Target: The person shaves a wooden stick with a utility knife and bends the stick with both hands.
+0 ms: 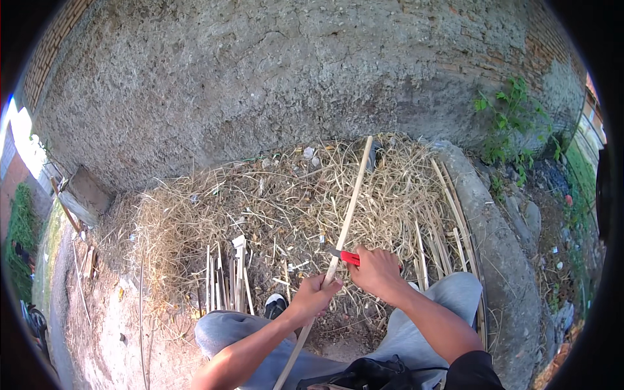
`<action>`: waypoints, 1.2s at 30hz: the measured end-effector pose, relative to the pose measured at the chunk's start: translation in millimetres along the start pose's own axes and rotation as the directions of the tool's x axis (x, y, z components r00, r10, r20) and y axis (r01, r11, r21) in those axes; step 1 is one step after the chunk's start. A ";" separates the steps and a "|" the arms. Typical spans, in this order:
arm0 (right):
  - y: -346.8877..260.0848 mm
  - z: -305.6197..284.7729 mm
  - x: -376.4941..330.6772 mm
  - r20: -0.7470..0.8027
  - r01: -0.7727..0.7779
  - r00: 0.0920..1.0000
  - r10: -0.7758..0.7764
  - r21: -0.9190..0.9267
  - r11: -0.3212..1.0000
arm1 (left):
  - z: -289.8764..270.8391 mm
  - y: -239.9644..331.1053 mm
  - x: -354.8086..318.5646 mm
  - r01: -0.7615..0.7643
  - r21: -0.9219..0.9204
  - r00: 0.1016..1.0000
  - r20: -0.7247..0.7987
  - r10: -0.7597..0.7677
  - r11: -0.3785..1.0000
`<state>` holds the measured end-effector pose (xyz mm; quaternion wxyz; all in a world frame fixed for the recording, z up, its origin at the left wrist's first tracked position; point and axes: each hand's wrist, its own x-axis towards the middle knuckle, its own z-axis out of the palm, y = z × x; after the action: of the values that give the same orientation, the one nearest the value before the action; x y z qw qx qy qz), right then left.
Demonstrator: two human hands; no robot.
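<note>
A long pale strip of split bamboo or wood (353, 201) slants up and away from between my knees. My left hand (313, 296) is closed round its lower part, just below the middle of the picture. In my right hand (379, 273) is a red-handled utility knife (350, 258), gripped in closed fingers. Its dark blade lies against the strip a little above my left hand. Whether the blade has cut into the strip is too small to tell. The strip's lower end passes under my left forearm toward my lap.
Dry straw (286, 195) and wood shavings cover the ground ahead. Several split strips (227, 279) lie by my left knee, more strips (432, 244) by my right. A rough wall (292, 84) rises beyond. A curved concrete edge (500, 260) runs along the right, near a green plant (513, 117).
</note>
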<state>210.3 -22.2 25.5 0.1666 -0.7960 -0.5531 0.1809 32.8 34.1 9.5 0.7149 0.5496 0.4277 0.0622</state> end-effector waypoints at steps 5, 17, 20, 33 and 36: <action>2.4 0.5 2.3 -0.060 0.013 0.998 -0.021 -0.125 0.992 | 2.9 -3.9 2.6 -0.054 0.210 0.992 -0.098 0.076 0.976; 11.8 24.3 15.7 -0.029 0.011 0.999 -0.017 -0.196 0.981 | 5.2 -23.9 7.7 -0.163 0.491 0.949 -0.160 0.272 0.856; 19.9 32.4 21.9 -0.073 -0.025 0.997 0.014 -0.146 0.989 | 8.1 -25.2 2.3 -0.155 0.588 0.943 -0.152 0.296 0.794; 38.4 28.9 41.4 -0.122 -0.099 0.989 0.080 -0.153 0.983 | 14.8 -21.7 -27.9 -0.136 0.639 0.943 -0.150 0.296 0.757; 52.3 23.3 48.6 -0.192 -0.148 0.975 0.111 -0.189 0.971 | 15.2 -25.7 -42.4 -0.144 0.661 0.961 -0.085 0.265 0.736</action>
<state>257.9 7.7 -24.4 0.1220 -0.8564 -0.4979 0.0615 6.8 -10.7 11.4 0.4289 0.7991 0.4198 0.0361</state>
